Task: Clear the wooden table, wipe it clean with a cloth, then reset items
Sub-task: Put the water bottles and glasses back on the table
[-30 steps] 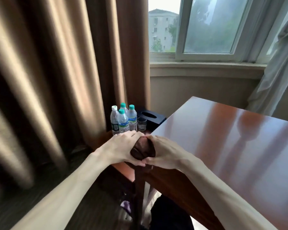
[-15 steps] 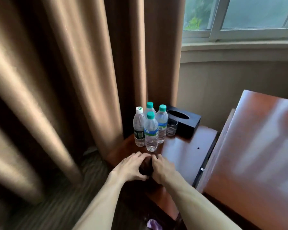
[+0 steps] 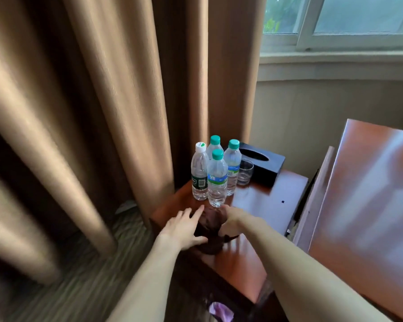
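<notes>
The cloth [image 3: 208, 231], a dark brown bundle, sits bunched at the near left corner of the small side counter [image 3: 263, 205], just in front of the cluster of water bottles [image 3: 215, 173]. The bottles serve as the landmark here: four of them stand upright and close together, three with green caps and one with a white cap. Just to their right stands an empty drinking glass [image 3: 244, 171], and behind that glass lies a black tissue box [image 3: 262, 165], pushed back toward the curtain [image 3: 102, 112] and the wall. These things look parked here so that the larger wooden counter [image 3: 368, 205], well to the right of the bottles, could be left bare; its glossy top shows only reflections in the part that is in view.

The left hand [image 3: 184, 228] lies spread, fingers straight and fanned, against the left side of the cloth, its fingertips reaching toward the front bottle. The right hand [image 3: 230, 220] meets the cloth from the right with its fingers curled into the fabric, pinching it. Holding the bundle from both sides probably keeps it gathered rather than trailing loose over the counter edge. The frame is somewhat blurred, so whether the cloth rests fully on the surface or is partly lifted cannot be told. With wiping seemingly done, my guess is the cloth is being set aside before the bottles, glass and box go back.
</notes>
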